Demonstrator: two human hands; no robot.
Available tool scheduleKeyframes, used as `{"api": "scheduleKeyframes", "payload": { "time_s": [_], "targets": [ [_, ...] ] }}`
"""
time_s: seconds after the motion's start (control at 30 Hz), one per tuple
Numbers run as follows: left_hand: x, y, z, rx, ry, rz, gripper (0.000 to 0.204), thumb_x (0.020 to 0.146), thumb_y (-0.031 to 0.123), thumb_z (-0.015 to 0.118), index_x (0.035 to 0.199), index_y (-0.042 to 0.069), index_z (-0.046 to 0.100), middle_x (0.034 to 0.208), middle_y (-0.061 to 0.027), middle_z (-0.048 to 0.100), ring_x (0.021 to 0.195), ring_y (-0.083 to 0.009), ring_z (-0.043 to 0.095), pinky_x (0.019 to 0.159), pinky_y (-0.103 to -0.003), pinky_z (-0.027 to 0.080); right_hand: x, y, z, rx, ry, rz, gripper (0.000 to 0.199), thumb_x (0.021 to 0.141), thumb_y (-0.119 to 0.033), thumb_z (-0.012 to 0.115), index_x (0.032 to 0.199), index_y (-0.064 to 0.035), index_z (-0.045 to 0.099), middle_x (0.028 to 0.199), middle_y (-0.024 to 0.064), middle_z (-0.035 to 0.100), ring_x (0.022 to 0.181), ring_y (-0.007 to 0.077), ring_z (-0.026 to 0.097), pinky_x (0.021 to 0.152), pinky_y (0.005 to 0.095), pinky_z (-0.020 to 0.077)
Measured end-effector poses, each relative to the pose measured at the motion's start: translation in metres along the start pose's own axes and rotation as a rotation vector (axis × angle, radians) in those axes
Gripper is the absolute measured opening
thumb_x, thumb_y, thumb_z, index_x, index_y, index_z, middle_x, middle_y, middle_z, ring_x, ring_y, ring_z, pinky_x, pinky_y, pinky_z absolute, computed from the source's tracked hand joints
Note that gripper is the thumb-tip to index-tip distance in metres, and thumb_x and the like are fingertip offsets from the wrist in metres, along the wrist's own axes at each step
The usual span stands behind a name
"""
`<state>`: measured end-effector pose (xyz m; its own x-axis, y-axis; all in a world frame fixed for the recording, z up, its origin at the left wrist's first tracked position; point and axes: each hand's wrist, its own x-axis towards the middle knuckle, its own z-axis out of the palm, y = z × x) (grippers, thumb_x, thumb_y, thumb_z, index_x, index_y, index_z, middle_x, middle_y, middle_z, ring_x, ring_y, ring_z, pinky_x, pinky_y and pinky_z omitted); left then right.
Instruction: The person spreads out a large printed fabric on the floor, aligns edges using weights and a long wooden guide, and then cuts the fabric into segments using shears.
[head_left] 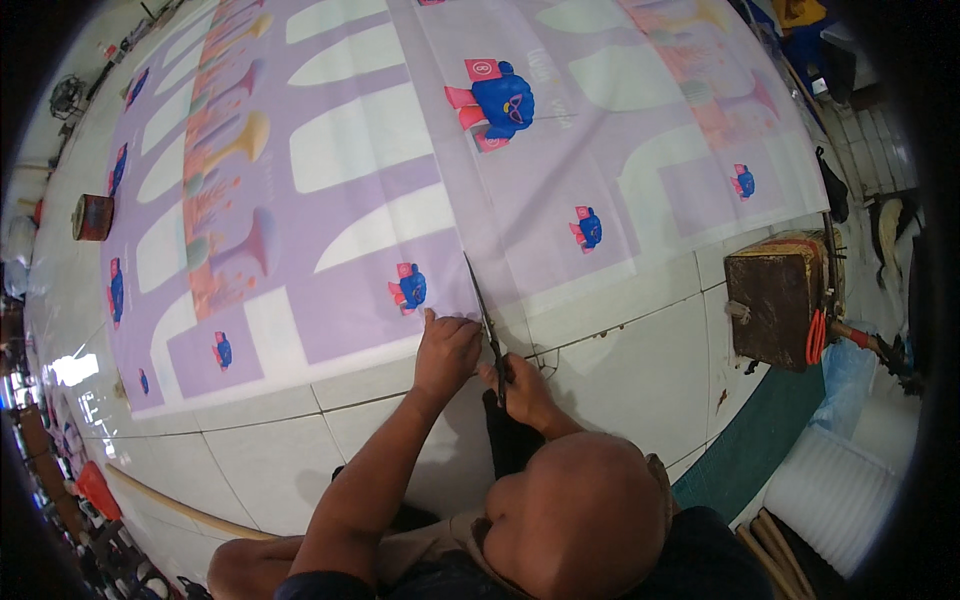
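A large lilac printed sheet, apparently cloth, lies spread on the tiled floor. It carries blue cartoon figures, white arch shapes and an orange-pink band. My right hand is closed around the handles of long dark scissors. Their blades point away from me, at the near edge of the sheet, along a seam between two printed panels. Just left of the blades, my left hand grips the sheet's near edge, its fingers bent and its thumb toward a blue figure.
A rusty round tin stands on the left edge of the sheet. To the right sits a worn brown box with orange loops beside it. White foam rolls lie at the lower right. A curved wooden stick rests on the floor at lower left.
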<state>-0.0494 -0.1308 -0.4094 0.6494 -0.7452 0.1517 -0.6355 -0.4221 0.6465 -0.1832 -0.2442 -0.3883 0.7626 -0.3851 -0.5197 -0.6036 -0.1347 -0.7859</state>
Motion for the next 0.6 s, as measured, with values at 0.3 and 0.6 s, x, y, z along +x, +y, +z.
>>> {"api": "scheduleKeyframes", "payload": {
  "time_s": [0.3, 0.6],
  "targets": [
    [-0.004, 0.002, -0.011, 0.009, -0.14, 0.001, 0.05, 0.077, 0.018, 0.073, 0.124, 0.008, 0.06, 0.115, -0.0126, 0.059, 0.112, -0.0309, 0.055, 0.113, -0.063, 0.027, -0.002, -0.024, -0.018, 0.215, -0.144, 0.183, 0.045, 0.094, -0.045, 0.067, 0.081, -0.0044, 0.052, 0.063, 0.0015, 0.052, 0.051, 0.0099, 0.051, 0.048, 0.0271, 0.0416],
    [-0.007, 0.012, -0.009, 0.205, -0.285, 0.015, 0.064, 0.076, 0.035, 0.074, 0.133, 0.011, 0.057, 0.126, -0.0151, 0.05, 0.124, -0.0352, 0.044, 0.115, -0.066, 0.02, 0.002, -0.026, -0.035, 0.136, -0.223, 0.245, 0.055, 0.094, -0.056, 0.061, 0.082, -0.0032, 0.057, 0.064, 0.0043, 0.056, 0.059, 0.0143, 0.059, 0.057, 0.0312, 0.0463]
  ]
}}
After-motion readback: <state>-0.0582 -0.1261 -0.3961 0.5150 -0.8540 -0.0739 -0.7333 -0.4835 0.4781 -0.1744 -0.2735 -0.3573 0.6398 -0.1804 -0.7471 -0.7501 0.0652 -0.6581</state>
